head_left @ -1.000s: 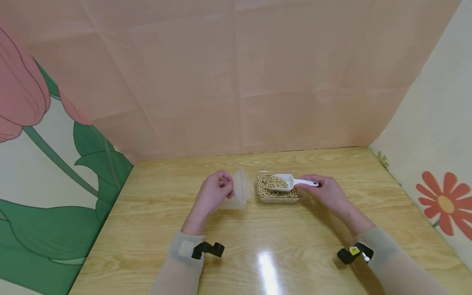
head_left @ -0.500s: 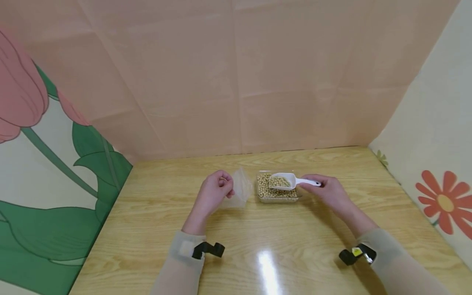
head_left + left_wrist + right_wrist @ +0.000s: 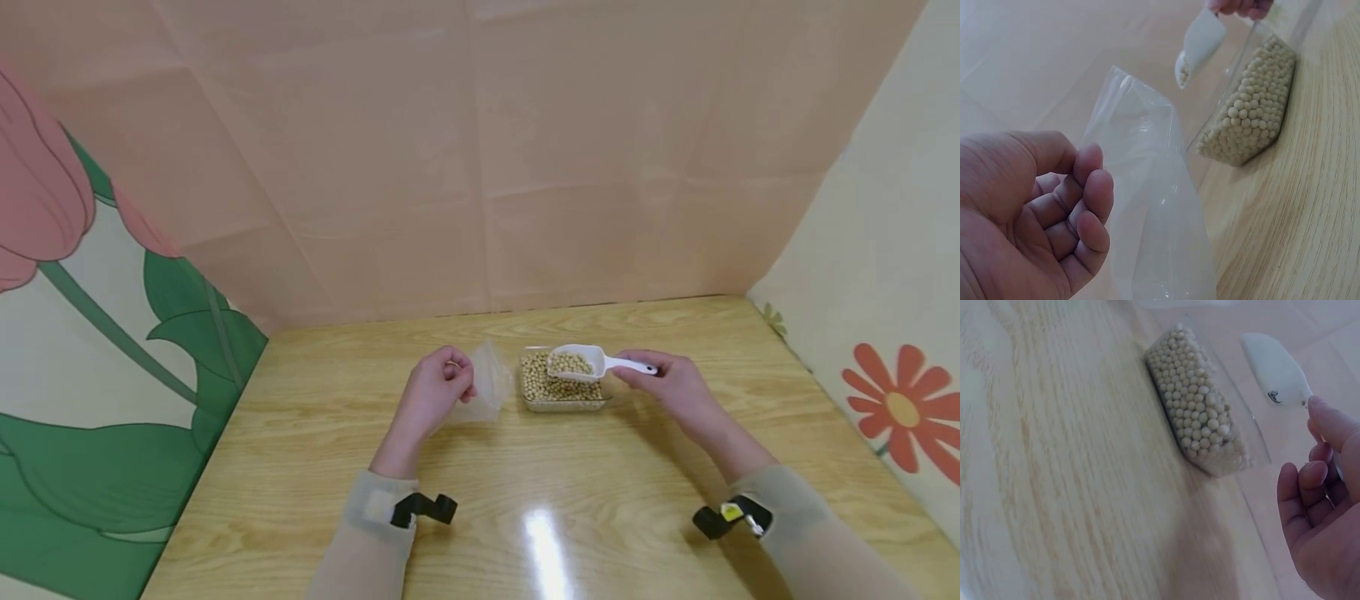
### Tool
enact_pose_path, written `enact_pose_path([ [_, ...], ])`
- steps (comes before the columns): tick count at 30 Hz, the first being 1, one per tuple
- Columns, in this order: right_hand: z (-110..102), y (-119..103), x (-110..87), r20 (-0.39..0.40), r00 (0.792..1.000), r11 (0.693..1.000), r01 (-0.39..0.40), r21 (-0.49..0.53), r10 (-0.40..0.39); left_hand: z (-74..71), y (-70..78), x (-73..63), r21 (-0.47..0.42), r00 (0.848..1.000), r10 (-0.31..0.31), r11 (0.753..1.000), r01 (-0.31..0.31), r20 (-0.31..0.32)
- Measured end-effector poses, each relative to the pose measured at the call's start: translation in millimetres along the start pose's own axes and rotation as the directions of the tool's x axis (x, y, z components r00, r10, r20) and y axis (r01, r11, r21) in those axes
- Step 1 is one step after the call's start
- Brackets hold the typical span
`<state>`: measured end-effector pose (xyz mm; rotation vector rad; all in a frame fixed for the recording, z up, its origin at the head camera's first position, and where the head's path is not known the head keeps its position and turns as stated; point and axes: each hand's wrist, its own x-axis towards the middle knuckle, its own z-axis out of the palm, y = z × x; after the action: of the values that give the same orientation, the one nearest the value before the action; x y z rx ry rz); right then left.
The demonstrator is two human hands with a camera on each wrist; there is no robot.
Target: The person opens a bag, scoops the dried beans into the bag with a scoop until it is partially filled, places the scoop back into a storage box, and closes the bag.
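My left hand (image 3: 438, 387) pinches the edge of a clear plastic bag (image 3: 489, 385) between thumb and forefinger. In the left wrist view the bag (image 3: 1160, 206) hangs upright with its mouth spread a little, beside the curled fingers. My right hand (image 3: 671, 390) grips the handle of a white scoop (image 3: 592, 360) that carries a heap of pale round beans. The scoop is held level above a clear rectangular container (image 3: 564, 407), which is filled with the same soybean-like beans (image 3: 1254, 103). From the right wrist view the scoop's underside (image 3: 1275, 369) shows, clear of the container's rim.
The container stands on a wood-grain table (image 3: 480, 483), just right of the bag. A pinkish sheet (image 3: 480, 167) rises behind the table's back edge. Flower-painted panels (image 3: 885, 250) flank both sides.
The right hand has lifted the scoop out of the beans, levelling it with a load inside, and moved slightly up and right. The left hand and bag stay nearly still.
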<state>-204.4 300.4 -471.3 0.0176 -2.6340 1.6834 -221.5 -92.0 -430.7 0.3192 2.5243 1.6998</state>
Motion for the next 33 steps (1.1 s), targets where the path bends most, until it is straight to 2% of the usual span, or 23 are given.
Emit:
enact_pose_path([
  [12, 10.2, -33.0, -3.2, 0.042, 0.999, 1.000, 0.008, 0.015, -0.009, -0.7, -0.4, -0.1, 0.012, 1.000, 0.009, 1.000, -0.008, -0.003],
  [26, 45.9, -62.8, 7.8, 0.131, 0.988, 0.994, 0.075, 0.077, -0.085, 0.6, 1.6, 0.2, 0.004, 1.000, 0.011, 1.000, -0.011, -0.018],
  [33, 55.5, -70.4, 14.1, 0.170, 0.981, 0.995, 0.086, 0.049, -0.093, 0.8, 4.3, -0.4, 0.007, 1.000, 0.000, 1.000, 0.001, -0.023],
])
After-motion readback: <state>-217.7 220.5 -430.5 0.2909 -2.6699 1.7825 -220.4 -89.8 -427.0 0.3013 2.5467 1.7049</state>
